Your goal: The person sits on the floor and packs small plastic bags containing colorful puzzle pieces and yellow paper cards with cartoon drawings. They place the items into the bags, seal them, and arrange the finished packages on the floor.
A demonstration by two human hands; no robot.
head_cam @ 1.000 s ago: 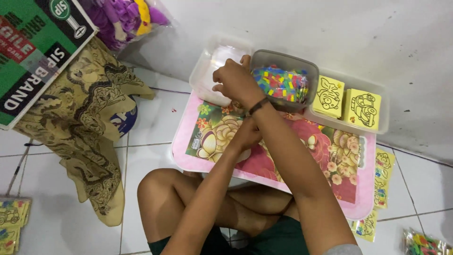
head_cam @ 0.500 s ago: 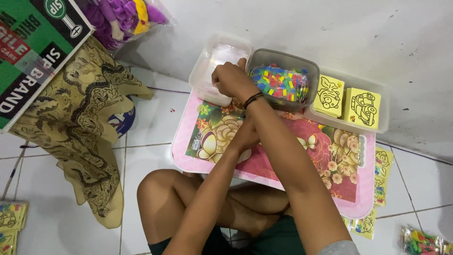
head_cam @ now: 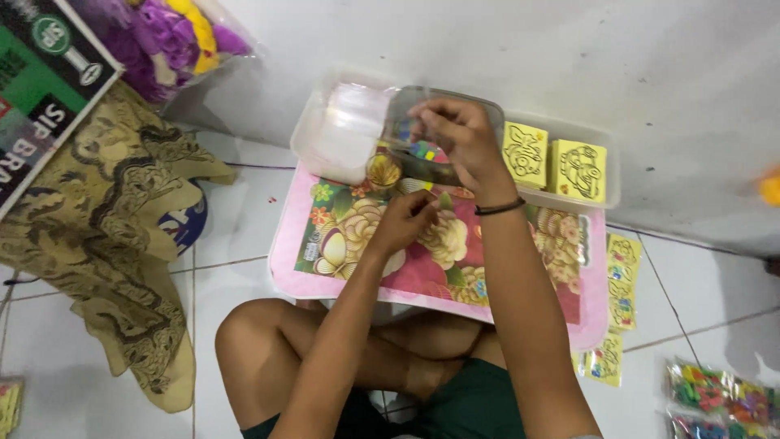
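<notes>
Colourful tub (head_cam: pixel 431 150) behind right hand (head_cam: pixel 459 134).

Home interior, floor-level work spot. White tiled floor (head_cam: pixel 236 236), bare plastered wall (head_cam: pixel 569 57). Person sits cross-legged at low pink floral tray table (head_cam: pixel 325 280). Batik cloth (head_cam: pixel 106 244) heaped nearby, cardboard box (head_cam: pixel 41 89).

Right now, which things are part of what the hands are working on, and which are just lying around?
In use:
right hand, lifted over the clear container of colourful pieces
left hand, resting on the pink flowered tray
clear plastic bags in the white tub
yellow picture cards

Lying about:
batik cloth
cardboard box
plush toy bag
packets on the floor
</notes>
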